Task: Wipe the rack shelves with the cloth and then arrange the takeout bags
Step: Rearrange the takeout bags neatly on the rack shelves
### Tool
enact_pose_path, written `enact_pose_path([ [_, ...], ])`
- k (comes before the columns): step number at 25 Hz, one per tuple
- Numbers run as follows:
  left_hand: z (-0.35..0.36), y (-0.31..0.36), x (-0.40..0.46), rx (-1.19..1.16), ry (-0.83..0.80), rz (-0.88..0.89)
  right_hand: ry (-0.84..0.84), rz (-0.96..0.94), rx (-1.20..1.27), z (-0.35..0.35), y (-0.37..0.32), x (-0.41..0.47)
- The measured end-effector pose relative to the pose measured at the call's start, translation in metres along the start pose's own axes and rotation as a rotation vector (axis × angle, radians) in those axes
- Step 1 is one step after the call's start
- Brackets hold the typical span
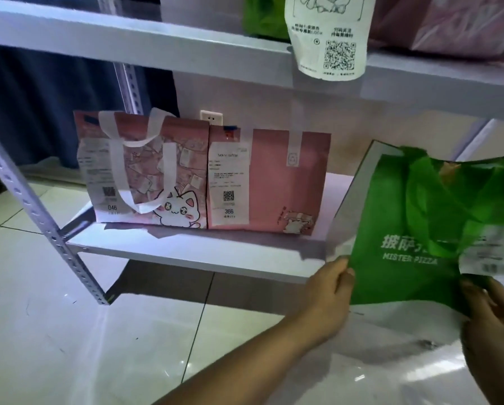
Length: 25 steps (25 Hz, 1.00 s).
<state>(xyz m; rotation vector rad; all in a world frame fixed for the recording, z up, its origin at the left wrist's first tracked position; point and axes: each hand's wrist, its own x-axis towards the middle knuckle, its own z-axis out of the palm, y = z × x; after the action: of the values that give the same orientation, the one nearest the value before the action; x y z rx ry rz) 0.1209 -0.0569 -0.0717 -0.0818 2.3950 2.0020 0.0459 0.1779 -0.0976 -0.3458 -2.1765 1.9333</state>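
At the right end of the lower shelf (186, 247), you held the green pizza bag (405, 229) by its bottom edge: your left hand (329, 290) pinched the near-left corner, your right hand (496, 320) curled under the right side. Two pink bags (204, 176) stood side by side, touching, further left. No cloth showed, so you seemed to be arranging; next, the bag needed setting upright beside the pink ones.
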Motion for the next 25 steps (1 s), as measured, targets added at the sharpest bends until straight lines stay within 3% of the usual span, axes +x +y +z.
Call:
enact_pose_path([
  [5,0.010,-0.003,0.043,0.160,0.232,-0.018,0.143,-0.068,0.044,0.020,-0.001,0.012],
  [8,0.013,-0.011,0.063,0.093,0.343,-0.040,0.278,-0.059,-0.030,0.028,-0.002,0.024],
  [11,0.019,-0.012,0.079,0.006,0.416,-0.050,0.298,-0.032,-0.084,0.032,-0.003,0.033],
  [18,0.027,-0.013,0.102,0.147,0.278,-0.051,0.185,-0.101,-0.041,0.044,0.002,0.055],
  [22,0.016,-0.019,0.092,0.178,0.156,-0.024,0.216,-0.119,-0.030,0.051,0.011,0.041],
  [25,-0.005,-0.025,0.076,0.148,0.142,-0.002,0.097,-0.142,-0.056,0.077,0.010,0.021],
])
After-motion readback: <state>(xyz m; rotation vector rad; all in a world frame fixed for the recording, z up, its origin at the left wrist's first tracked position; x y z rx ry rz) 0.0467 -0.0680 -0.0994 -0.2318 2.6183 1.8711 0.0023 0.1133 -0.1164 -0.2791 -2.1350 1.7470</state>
